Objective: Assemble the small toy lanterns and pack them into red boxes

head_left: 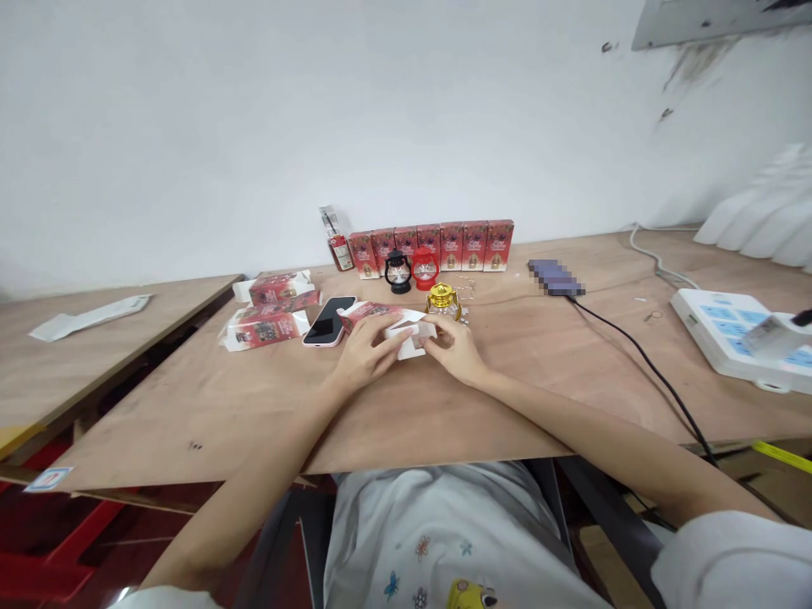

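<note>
left hand [366, 349] grasping red-and-white printed rectangular cardboard box [375, 314]; right hand [458, 348] pinching its white end flaps [412, 348]. box lies between hands, long axis slanting far-left to near-right. shiny gold lantern-shaped ornament [443, 296] just beyond right hand, the nearer one.

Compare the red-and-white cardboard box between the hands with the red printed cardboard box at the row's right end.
The red-and-white cardboard box is tipped sideways; the red printed cardboard box stands upright. The first has white flaps open; the second shows none open. The left hand holds the first, with the right hand at its flaps; the second is untouched. Both have red printed sides.
</note>
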`<state>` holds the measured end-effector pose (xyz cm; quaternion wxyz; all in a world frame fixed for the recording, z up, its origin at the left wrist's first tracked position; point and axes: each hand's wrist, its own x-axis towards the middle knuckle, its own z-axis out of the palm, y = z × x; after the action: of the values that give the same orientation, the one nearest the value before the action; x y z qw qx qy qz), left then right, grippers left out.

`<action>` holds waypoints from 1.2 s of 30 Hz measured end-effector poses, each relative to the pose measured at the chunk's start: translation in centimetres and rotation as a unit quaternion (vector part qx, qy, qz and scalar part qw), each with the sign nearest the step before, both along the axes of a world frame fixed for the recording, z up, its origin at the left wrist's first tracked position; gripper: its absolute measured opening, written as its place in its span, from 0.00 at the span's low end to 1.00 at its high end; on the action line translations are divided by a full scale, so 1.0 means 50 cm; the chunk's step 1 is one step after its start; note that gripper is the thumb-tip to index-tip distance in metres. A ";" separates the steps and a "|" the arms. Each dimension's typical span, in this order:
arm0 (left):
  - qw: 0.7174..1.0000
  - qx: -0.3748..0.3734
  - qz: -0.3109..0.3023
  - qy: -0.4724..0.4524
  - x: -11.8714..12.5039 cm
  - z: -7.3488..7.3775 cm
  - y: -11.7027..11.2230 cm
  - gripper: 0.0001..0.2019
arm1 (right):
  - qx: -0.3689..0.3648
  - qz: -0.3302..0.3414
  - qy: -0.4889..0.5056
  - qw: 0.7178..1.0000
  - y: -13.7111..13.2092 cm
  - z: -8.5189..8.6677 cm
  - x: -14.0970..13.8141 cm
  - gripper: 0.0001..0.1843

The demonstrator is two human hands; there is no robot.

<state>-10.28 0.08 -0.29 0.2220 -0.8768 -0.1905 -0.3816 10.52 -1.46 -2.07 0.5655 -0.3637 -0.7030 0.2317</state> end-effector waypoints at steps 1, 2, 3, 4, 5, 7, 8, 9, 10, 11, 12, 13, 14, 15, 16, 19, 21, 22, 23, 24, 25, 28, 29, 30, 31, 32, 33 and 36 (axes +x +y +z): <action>1.000 0.003 0.009 0.015 0.000 0.000 0.000 0.23 | -0.012 0.010 0.016 1.000 0.002 -0.003 0.000 0.14; 0.999 0.005 0.017 0.030 -0.001 0.000 0.001 0.22 | -0.025 0.021 0.031 0.999 0.004 -0.005 -0.001 0.15; 0.999 0.008 0.024 0.044 0.000 0.000 0.001 0.23 | -0.038 0.034 0.046 0.998 0.006 -0.008 -0.001 0.16; 0.998 0.012 0.032 0.055 0.000 0.000 0.001 0.25 | -0.050 0.047 0.059 0.996 0.007 -0.010 -0.002 0.18; 0.997 0.017 0.041 0.061 0.001 0.000 0.001 0.27 | -0.060 0.059 0.071 0.994 0.008 -0.012 -0.003 0.19; 0.996 0.029 0.062 0.061 0.003 0.001 0.000 0.30 | -0.074 0.082 0.091 0.990 0.007 -0.014 -0.006 0.21; 0.995 0.037 0.071 0.055 0.003 0.002 0.000 0.30 | -0.078 0.093 0.096 0.988 0.006 -0.014 -0.007 0.22; 0.995 0.046 0.078 0.049 0.004 0.003 -0.001 0.31 | -0.082 0.100 0.099 0.987 0.005 -0.013 -0.009 0.22; 0.994 0.054 0.085 0.043 0.004 0.004 -0.001 0.32 | -0.087 0.105 0.101 0.986 0.003 -0.012 -0.010 0.22; 0.993 0.059 0.090 0.040 0.003 0.004 -0.001 0.32 | -0.092 0.107 0.102 0.985 0.001 -0.011 -0.011 0.22; 0.993 0.062 0.095 0.040 0.002 0.004 -0.001 0.32 | -0.096 0.108 0.100 0.984 -0.001 -0.010 -0.012 0.22; 0.992 0.062 0.101 0.041 0.001 0.003 -0.001 0.31 | -0.100 0.106 0.096 0.985 -0.003 -0.008 -0.012 0.22; 0.991 0.058 0.109 0.043 0.000 0.003 -0.001 0.31 | -0.101 0.105 0.089 0.985 -0.004 -0.007 -0.011 0.22; 0.991 0.055 0.115 0.044 -0.001 0.002 0.000 0.31 | -0.102 0.104 0.080 0.986 -0.006 -0.006 -0.011 0.21; 0.990 0.055 0.119 0.043 -0.003 0.001 0.001 0.30 | -0.101 0.106 0.070 0.987 -0.007 -0.005 -0.010 0.20; 0.991 0.074 0.102 0.036 -0.006 0.000 0.005 0.30 | -0.102 0.125 0.078 0.984 -0.009 -0.003 -0.008 0.15; 0.994 0.081 0.072 0.031 -0.008 0.000 0.007 0.27 | -0.107 0.141 0.118 0.977 -0.008 -0.003 -0.009 0.15; 0.995 0.079 0.057 0.027 -0.009 -0.001 0.008 0.25 | -0.112 0.149 0.139 0.973 -0.008 -0.002 -0.010 0.16; 0.996 0.075 0.046 0.022 -0.010 -0.001 0.009 0.23 | -0.118 0.156 0.155 0.968 -0.008 -0.001 -0.011 0.17; 0.997 0.071 0.038 0.016 -0.011 -0.003 0.009 0.21 | -0.125 0.162 0.167 0.965 -0.008 0.001 -0.012 0.18; 0.997 0.070 0.034 0.010 -0.011 -0.004 0.009 0.19 | -0.131 0.168 0.173 0.962 -0.009 0.002 -0.012 0.18; 0.996 0.085 0.032 0.000 -0.011 -0.007 0.007 0.15 | -0.128 0.182 0.173 0.959 -0.014 0.010 -0.011 0.17; 0.995 0.091 0.032 0.002 -0.010 -0.007 0.005 0.14 | -0.122 0.187 0.171 0.960 -0.016 0.013 -0.010 0.17; 0.995 0.095 0.031 0.005 -0.009 -0.005 0.003 0.13 | -0.115 0.192 0.169 0.960 -0.019 0.015 -0.008 0.16; 0.995 0.097 0.029 0.011 -0.007 -0.003 0.001 0.13 | -0.110 0.196 0.165 0.960 -0.022 0.018 -0.006 0.16; 0.995 0.098 0.026 0.015 -0.005 -0.001 -0.002 0.13 | -0.106 0.202 0.162 0.960 -0.024 0.020 -0.004 0.15; 0.995 0.098 0.021 0.016 -0.003 0.002 -0.004 0.15 | -0.103 0.207 0.159 0.960 -0.026 0.022 -0.002 0.15; 0.995 0.101 0.016 -0.009 0.005 0.007 -0.011 0.22 | -0.091 0.220 0.125 0.963 -0.030 0.025 0.003 0.15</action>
<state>-10.01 -0.49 0.05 0.3136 -0.8434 -0.1675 -0.4029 10.66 -2.95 -0.81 0.5487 -0.2184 -0.6652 0.4568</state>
